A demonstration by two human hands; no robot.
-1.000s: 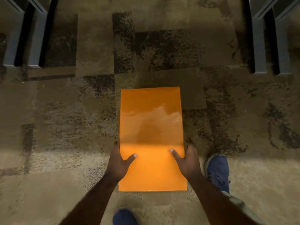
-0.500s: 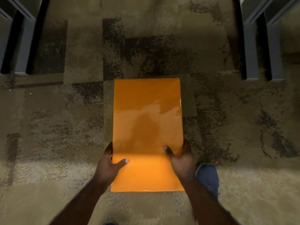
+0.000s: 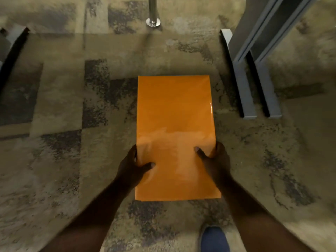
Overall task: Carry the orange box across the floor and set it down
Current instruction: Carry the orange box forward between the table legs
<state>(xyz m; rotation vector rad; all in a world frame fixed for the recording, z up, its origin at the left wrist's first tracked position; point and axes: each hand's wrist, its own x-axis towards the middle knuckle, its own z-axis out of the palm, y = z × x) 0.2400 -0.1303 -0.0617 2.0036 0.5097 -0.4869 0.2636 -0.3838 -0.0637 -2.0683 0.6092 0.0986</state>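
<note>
A glossy orange box (image 3: 174, 124) is held flat in front of me above the patterned carpet, its long side pointing away. My left hand (image 3: 131, 165) grips its left edge near the close end, thumb on top. On the opposite edge, my right hand (image 3: 215, 160) holds it the same way, thumb lying on the lid. The fingers of both hands are hidden under the box.
Grey metal furniture feet (image 3: 254, 91) stand on the carpet at the right, with a frame rising above them. A chrome pole base (image 3: 153, 21) sits ahead at the top. Another dark frame (image 3: 11, 48) is at the far left. My blue shoe (image 3: 214, 239) shows below.
I have walked forward with the box: the carpet and the grey feet slid toward me, a chrome pole came into view ahead. Both hands kept their grip.
</note>
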